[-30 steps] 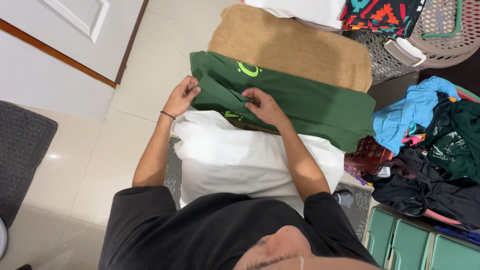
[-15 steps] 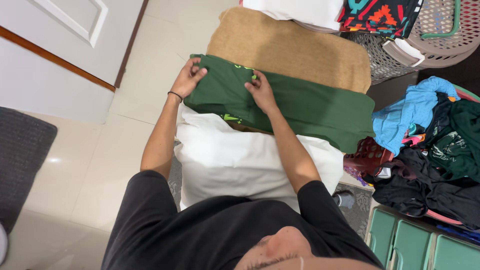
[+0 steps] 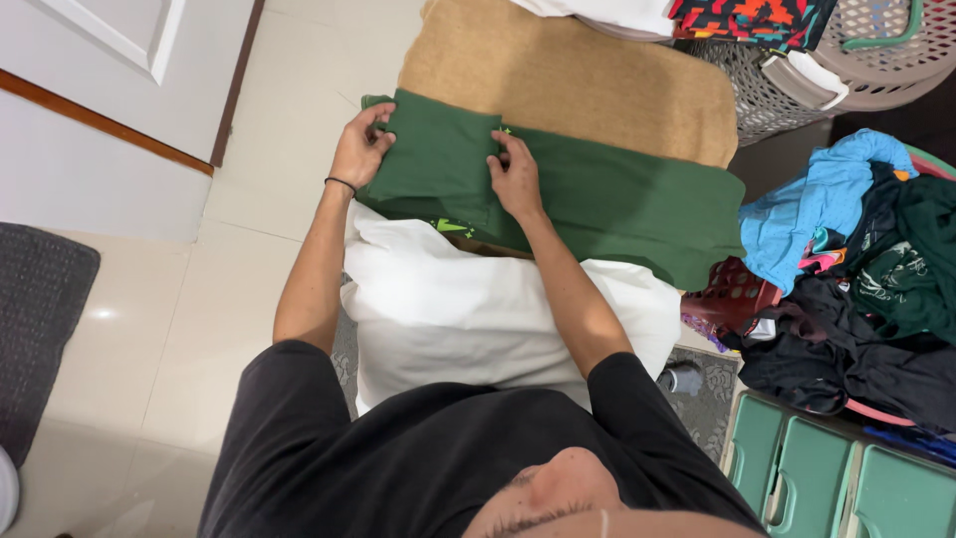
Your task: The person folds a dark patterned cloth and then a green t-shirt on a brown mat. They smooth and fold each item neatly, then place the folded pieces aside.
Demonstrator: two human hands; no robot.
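Observation:
A dark green garment (image 3: 617, 199) lies spread across a tan cushion (image 3: 568, 80) and a white pillow (image 3: 478, 309). Its left part is folded over into a flat panel. My left hand (image 3: 358, 149), with a dark band on the wrist, grips the left edge of that panel. At the panel's right edge, near the garment's middle, my right hand (image 3: 516, 177) presses down with its fingers pinching the fold. A small bright green print (image 3: 453, 226) peeks out under the fold.
A pile of blue, dark and green clothes (image 3: 866, 269) lies at the right over a red basket (image 3: 732, 294). Woven laundry baskets (image 3: 797, 80) stand at the back right, teal drawers (image 3: 846, 478) at the bottom right. A grey mat (image 3: 40, 319) and a white door (image 3: 119, 60) are at the left.
Both hands moved forward, away from my body, carrying the garment's left part over into a fold. The bright green print that showed on top is now mostly hidden.

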